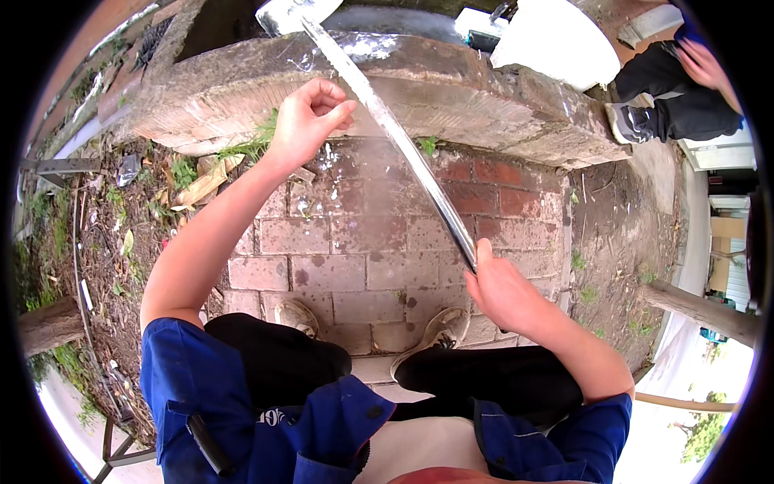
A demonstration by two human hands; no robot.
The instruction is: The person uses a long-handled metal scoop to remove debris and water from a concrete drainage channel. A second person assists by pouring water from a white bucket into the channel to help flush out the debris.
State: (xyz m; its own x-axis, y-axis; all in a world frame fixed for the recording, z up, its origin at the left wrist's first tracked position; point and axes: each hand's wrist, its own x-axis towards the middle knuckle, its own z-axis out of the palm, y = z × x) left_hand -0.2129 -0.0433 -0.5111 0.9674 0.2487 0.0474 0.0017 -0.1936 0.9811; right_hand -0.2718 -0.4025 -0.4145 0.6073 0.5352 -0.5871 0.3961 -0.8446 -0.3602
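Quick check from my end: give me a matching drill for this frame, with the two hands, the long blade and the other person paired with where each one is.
Things:
1. left hand
2. right hand
3. long blade
4. other person

Places:
A. upper right corner, by the ledge end
B. gripping the blade's lower end
C. slanting across the stone ledge
D. loosely closed, beside the blade near the ledge

Pairs: 1-D, 2-B, 3-C, 4-A

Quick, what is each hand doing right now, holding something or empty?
Left hand: loosely curled, fingertips by the long metal blade; whether it grips it cannot be told.
Right hand: closed around the blade's lower end.
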